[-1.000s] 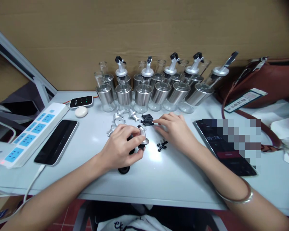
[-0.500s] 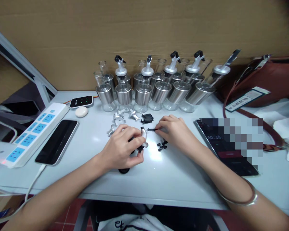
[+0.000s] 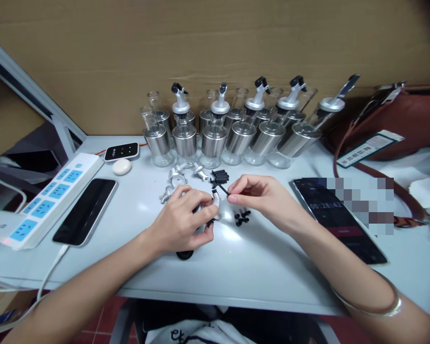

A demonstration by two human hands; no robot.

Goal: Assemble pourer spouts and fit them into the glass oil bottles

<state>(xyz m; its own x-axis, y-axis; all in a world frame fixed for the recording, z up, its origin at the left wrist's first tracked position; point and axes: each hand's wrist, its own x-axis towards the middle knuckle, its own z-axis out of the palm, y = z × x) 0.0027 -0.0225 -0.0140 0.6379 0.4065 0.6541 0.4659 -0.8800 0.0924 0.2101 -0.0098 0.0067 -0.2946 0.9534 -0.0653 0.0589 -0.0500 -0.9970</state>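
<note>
My left hand [image 3: 181, 222] is closed around a silver pourer spout cap [image 3: 215, 203] with black parts, held just above the white table [image 3: 236, 267]. My right hand [image 3: 261, 196] pinches a thin black stick-like piece [image 3: 222, 189] and holds its tip at the spout's top. A pile of similar black pieces [image 3: 219, 177] lies just behind. Several small black rings [image 3: 241, 218] lie under my right hand. Loose silver spout parts [image 3: 175, 179] sit to the left of the pile. A black round cap [image 3: 184, 254] lies under my left wrist.
A row of glass-and-steel dispenser bottles [image 3: 215, 138] stands at the back, some with spouts fitted. A phone [image 3: 85, 210] and power strip [image 3: 53, 196] lie left. A tablet showing a timer [image 3: 340, 220] lies right, beside a brown bag [image 3: 397, 119]. A small black device [image 3: 122, 151] and white oval [image 3: 121, 166] sit at back left.
My right hand picked a black piece from the pile, lifted it and brought it to the spout in my left hand. My left hand stayed almost still.
</note>
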